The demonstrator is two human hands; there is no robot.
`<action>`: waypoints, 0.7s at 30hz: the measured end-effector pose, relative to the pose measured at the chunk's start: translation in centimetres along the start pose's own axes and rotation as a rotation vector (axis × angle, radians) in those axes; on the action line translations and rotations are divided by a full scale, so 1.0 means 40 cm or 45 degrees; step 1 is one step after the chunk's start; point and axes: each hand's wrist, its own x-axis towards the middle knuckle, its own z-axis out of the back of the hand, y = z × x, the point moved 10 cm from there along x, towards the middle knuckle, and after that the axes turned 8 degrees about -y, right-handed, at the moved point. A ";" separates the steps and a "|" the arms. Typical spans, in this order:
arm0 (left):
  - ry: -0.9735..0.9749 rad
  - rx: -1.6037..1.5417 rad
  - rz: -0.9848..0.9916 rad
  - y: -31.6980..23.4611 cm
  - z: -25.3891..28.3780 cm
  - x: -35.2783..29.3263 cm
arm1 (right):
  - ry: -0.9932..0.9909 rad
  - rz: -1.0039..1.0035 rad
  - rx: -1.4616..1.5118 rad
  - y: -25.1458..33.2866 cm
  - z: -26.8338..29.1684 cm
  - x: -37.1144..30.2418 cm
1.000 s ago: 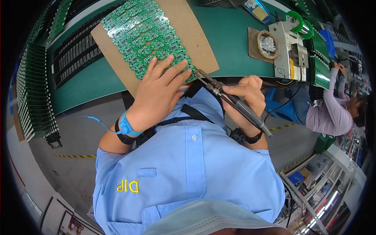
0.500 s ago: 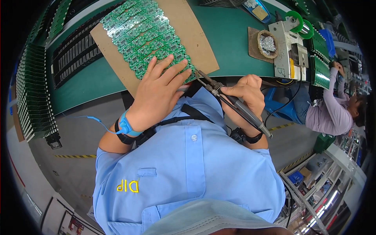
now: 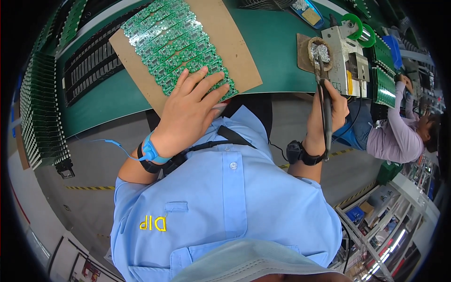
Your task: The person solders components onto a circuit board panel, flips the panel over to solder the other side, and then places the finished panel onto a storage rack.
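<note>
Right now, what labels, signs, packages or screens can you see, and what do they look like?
Yellow lettering: stitched on the blue shirt, lower left chest.
Floor tape: yellow and black striped strip on the grey floor, left.
Blue bins: small boxes on shelving, lower right.
Wall sheets: white rectangles with red marks, bottom left; too small to tell more.
No screens in view.

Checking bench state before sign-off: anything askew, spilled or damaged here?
Nothing stands out. The green circuit board panel lies flat on its brown backing sheet, pinned by the left hand. The right hand holds the soldering iron with its tip at the tip cleaner. No visible spill or damage.
</note>
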 end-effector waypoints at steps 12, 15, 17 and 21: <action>-0.023 0.003 0.010 -0.009 0.014 0.012 | 0.539 0.202 0.871 0.229 -0.098 -0.044; -0.036 0.009 0.001 -0.009 0.014 0.010 | 0.552 0.220 0.879 0.239 -0.105 -0.044; -0.041 0.009 -0.004 -0.008 0.014 0.009 | 0.540 0.221 0.882 0.238 -0.106 -0.046; -0.026 0.012 -0.007 -0.005 0.011 0.007 | 0.503 0.347 0.861 0.258 -0.100 -0.043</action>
